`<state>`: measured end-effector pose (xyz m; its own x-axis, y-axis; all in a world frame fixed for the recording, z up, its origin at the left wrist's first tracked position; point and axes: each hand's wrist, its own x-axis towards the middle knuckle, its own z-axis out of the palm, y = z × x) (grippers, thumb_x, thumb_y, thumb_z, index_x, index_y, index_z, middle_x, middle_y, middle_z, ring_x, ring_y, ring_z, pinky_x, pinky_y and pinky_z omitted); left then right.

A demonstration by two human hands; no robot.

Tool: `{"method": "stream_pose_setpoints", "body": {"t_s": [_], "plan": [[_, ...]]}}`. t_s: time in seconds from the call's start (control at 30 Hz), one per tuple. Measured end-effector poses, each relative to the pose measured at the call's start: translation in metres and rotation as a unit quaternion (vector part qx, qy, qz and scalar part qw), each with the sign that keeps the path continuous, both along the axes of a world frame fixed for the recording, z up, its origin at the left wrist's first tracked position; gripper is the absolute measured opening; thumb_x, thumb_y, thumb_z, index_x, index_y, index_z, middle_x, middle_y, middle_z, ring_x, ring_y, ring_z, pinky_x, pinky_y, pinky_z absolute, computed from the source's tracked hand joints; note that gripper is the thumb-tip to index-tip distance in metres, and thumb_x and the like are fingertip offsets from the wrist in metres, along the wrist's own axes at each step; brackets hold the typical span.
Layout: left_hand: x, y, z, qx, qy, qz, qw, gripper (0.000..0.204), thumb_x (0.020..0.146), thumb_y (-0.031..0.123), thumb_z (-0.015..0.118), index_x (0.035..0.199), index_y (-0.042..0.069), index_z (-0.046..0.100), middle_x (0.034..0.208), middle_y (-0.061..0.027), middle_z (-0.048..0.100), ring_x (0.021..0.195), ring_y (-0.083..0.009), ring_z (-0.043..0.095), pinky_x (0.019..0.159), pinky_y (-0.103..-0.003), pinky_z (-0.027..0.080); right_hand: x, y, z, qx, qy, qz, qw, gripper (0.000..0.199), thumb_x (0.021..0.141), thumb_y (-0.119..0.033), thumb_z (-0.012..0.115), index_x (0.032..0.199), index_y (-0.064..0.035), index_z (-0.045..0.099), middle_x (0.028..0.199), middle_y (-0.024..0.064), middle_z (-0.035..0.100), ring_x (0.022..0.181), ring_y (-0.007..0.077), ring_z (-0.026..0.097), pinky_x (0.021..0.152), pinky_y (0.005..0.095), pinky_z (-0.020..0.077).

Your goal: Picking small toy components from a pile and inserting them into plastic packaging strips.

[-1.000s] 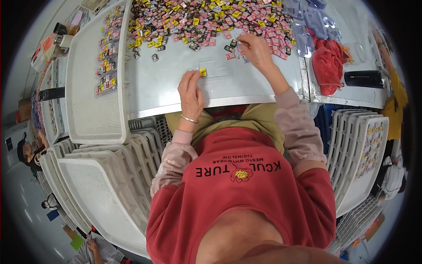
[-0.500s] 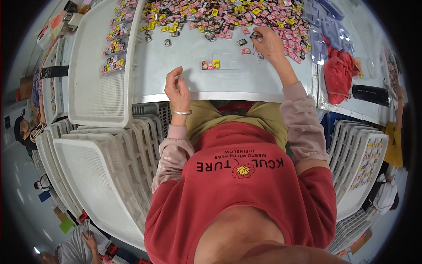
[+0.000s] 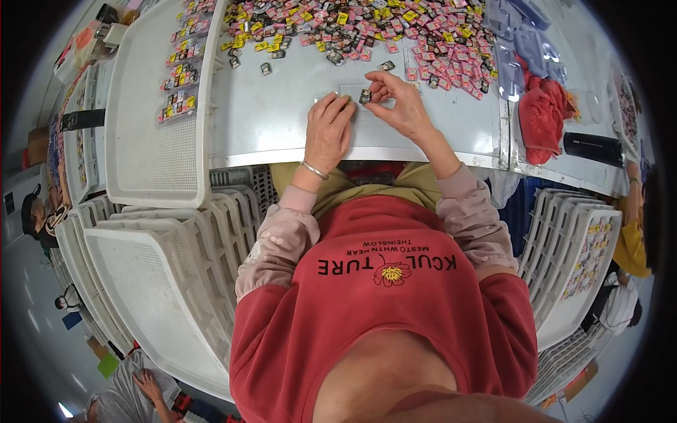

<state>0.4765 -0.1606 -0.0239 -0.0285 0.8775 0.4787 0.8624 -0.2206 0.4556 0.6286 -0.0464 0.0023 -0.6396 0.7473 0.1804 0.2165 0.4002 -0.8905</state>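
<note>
My right hand [image 3: 400, 107] pinches a small black rectangular piece [image 3: 365, 96] between thumb and fingertips, just above the table. Below and beside it lies a clear plastic tray [image 3: 352, 89], hard to make out against the pale tabletop. Curled fingers of my left hand [image 3: 329, 131] close on the left part of this tray and hide the pieces in it. Past both hands spreads a wide heap of small pink, yellow and black pieces [image 3: 451, 60]. One loose black piece [image 3: 387, 65] lies just beyond my right fingers.
On the left, a white mesh crate [image 3: 159, 151] holds several filled clear trays [image 3: 178, 106]. Stacked white crates stand beside me on both sides [image 3: 151, 275]. Empty clear trays [image 3: 532, 49], a red cloth [image 3: 541, 120] and a black object [image 3: 594, 149] lie at the right. Other people are nearby.
My right hand has come from the heap back toward the middle, bringing the black piece. My left hand has moved right and forward onto the clear tray, its fingers now closed.
</note>
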Motion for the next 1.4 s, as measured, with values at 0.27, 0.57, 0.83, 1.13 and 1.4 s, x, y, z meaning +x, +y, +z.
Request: {"method": "stream_pose_setpoints", "body": {"t_s": [0.27, 0.57, 0.83, 1.13, 1.4], "plan": [[-0.002, -0.002, -0.003, 0.013, -0.035, 0.004, 0.999, 0.032, 0.076, -0.002, 0.058, 0.108, 0.002, 0.061, 0.115, -0.0113, 0.057, 0.115, -0.0324, 0.05, 0.097, -0.044, 0.038, -0.003, -0.001, 0.004, 0.032, -0.01, 0.009, 0.999, 0.045, 0.071, 0.001, 0.069, 0.114, -0.0041, 0.058, 0.086, 0.0057, 0.057, 0.073, 0.013, 0.06, 0.069, 0.0256, 0.051], [0.001, -0.001, -0.001, 0.033, -0.092, 0.018, 0.995, 0.027, 0.073, -0.005, 0.06, 0.099, 0.002, 0.063, 0.108, -0.0126, 0.058, 0.112, -0.0341, 0.052, 0.095, -0.045, 0.04, 0.001, 0.008, -0.027, -0.259, 0.067, 0.015, 0.963, 0.03, 0.082, -0.004, 0.067, 0.111, -0.0008, 0.062, 0.087, 0.002, 0.061, 0.074, 0.0098, 0.061, 0.07, 0.0237, 0.0501], [-0.001, 0.002, 0.014, 0.077, -0.093, 0.068, 0.99, 0.026, 0.072, -0.006, 0.06, 0.095, 0.004, 0.064, 0.101, -0.0093, 0.059, 0.1, -0.0286, 0.054, 0.086, -0.037, 0.04, 0.006, 0.001, -0.005, -0.513, 0.288, 0.027, 0.808, 0.023, 0.087, -0.006, 0.062, 0.11, -0.0001, 0.061, 0.092, 0.0039, 0.064, 0.085, 0.0136, 0.064, 0.071, 0.0236, 0.0495], [-0.005, -0.008, 0.016, 0.056, -0.16, 0.105, 0.98, 0.023, 0.076, -0.004, 0.058, 0.096, 0.004, 0.067, 0.099, -0.0096, 0.062, 0.093, -0.0262, 0.055, 0.084, -0.034, 0.043, 0.014, 0.01, -0.009, -0.477, 0.25, 0.023, 0.842, 0.029, 0.087, -0.003, 0.061, 0.116, -0.0023, 0.059, 0.091, 0.0002, 0.061, 0.088, 0.0144, 0.064, 0.074, 0.0245, 0.0509], [-0.008, -0.003, 0.011, 0.033, -0.012, 0.02, 0.999, 0.031, 0.072, 0.0, 0.061, 0.102, 0.007, 0.063, 0.106, -0.0068, 0.06, 0.105, -0.0274, 0.053, 0.087, -0.04, 0.039, -0.007, 0.011, -0.001, -0.297, 0.025, -0.01, 0.954, 0.032, 0.082, -0.006, 0.065, 0.114, -0.0013, 0.061, 0.083, 0.0015, 0.063, 0.073, 0.0126, 0.064, 0.065, 0.025, 0.0501]]}}
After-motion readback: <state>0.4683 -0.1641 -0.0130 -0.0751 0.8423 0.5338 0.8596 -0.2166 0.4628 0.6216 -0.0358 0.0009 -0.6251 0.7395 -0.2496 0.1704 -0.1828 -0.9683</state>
